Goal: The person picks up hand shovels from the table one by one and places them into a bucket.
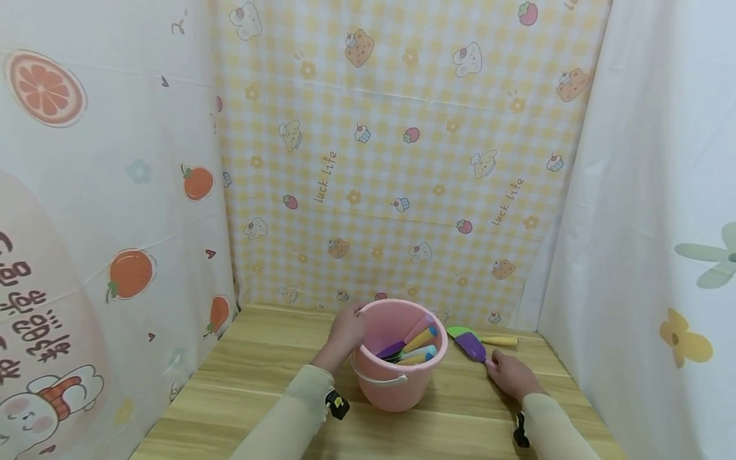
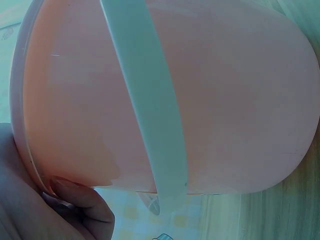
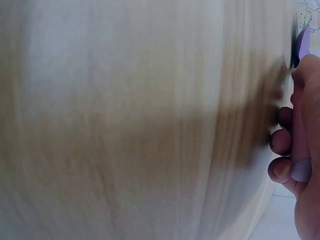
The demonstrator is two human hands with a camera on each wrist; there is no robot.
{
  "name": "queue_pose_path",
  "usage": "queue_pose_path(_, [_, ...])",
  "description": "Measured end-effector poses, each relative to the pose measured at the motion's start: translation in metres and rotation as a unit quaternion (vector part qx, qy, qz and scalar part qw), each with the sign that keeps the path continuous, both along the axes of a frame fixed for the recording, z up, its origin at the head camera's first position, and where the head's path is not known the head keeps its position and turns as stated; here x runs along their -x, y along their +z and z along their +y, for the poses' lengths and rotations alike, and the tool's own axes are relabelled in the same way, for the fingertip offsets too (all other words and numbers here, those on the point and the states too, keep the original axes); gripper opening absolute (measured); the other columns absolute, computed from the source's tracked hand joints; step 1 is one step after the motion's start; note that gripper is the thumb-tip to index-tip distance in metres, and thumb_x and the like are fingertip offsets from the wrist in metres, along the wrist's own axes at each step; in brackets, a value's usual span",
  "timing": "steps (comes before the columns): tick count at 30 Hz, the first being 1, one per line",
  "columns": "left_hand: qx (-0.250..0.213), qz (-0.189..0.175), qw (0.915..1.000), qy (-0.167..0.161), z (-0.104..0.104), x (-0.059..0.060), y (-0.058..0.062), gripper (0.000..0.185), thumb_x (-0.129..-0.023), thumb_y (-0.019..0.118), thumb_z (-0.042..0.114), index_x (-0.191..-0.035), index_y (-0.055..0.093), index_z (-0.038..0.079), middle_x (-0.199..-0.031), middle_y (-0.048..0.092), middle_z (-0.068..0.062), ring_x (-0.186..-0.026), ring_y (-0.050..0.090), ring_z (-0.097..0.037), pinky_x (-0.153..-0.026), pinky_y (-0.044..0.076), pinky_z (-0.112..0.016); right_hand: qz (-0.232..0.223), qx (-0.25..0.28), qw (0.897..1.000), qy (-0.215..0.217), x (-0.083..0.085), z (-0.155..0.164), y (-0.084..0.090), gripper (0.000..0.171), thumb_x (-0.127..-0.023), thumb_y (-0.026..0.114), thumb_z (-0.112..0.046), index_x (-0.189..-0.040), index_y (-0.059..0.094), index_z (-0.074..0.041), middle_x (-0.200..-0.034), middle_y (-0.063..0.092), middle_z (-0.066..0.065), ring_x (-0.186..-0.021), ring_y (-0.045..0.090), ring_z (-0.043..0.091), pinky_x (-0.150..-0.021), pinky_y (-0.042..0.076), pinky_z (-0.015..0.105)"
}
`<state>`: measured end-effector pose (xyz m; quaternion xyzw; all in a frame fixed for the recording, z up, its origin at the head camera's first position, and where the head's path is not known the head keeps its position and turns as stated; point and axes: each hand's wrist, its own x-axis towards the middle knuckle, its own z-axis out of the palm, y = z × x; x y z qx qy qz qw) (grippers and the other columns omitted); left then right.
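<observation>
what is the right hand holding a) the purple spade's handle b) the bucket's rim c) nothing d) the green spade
a: the right hand has its fingers curled round the pink handle of the purple spade lying on the table beside the bucket.

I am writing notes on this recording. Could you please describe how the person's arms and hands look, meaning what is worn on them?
Both arms wear long, pale beige sleeves that reach the wrists. The left hand and the right hand are bare, without gloves or rings that can be seen. A small black device with a yellow mark sits at the left wrist, and a black strap piece at the right wrist.
</observation>
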<state>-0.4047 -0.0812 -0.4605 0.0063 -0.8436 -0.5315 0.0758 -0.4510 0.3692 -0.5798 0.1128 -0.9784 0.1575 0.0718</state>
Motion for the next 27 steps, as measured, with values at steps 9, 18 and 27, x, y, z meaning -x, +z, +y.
queue_pose_path(9, [0.003, 0.008, 1.0000, -0.001, -0.001, 0.000, -0.001, 0.043, -0.115, 0.044, 0.016, -0.149, 0.068, 0.011, -0.142, 0.070, -0.018, -0.107, 0.071, -0.033, -0.086, 0.061, -0.049, -0.003, 0.004, 1.000, -0.015, 0.000, 0.002, 0.000, 0.017, -0.107, 0.067, -0.025, -0.100, 0.056, -0.014, -0.075, 0.056, 0.003, -0.070, 0.053, 0.024, -0.063, 0.046, 0.044])
queue_pose_path(18, [-0.004, 0.000, 1.0000, 0.003, 0.001, 0.000, -0.001, 0.044, -0.115, 0.043, 0.018, -0.150, 0.068, 0.012, -0.146, 0.069, -0.018, -0.121, 0.070, -0.038, -0.095, 0.061, -0.054, 0.009, 0.009, 1.000, -0.010, -0.001, 0.003, -0.004, 0.016, -0.105, 0.070, -0.025, -0.105, 0.061, -0.012, -0.077, 0.061, 0.003, -0.069, 0.055, 0.023, -0.061, 0.049, 0.044])
queue_pose_path(27, [0.005, 0.004, 1.0000, 0.003, 0.001, 0.000, -0.001, 0.044, -0.114, 0.043, 0.017, -0.150, 0.068, 0.013, -0.146, 0.069, -0.018, -0.118, 0.070, -0.035, -0.095, 0.061, -0.054, 0.018, 0.051, 0.998, 0.011, -0.007, -0.006, 0.015, 0.012, -0.108, 0.070, -0.023, -0.108, 0.066, -0.011, -0.078, 0.062, -0.001, -0.067, 0.055, 0.019, -0.060, 0.049, 0.039])
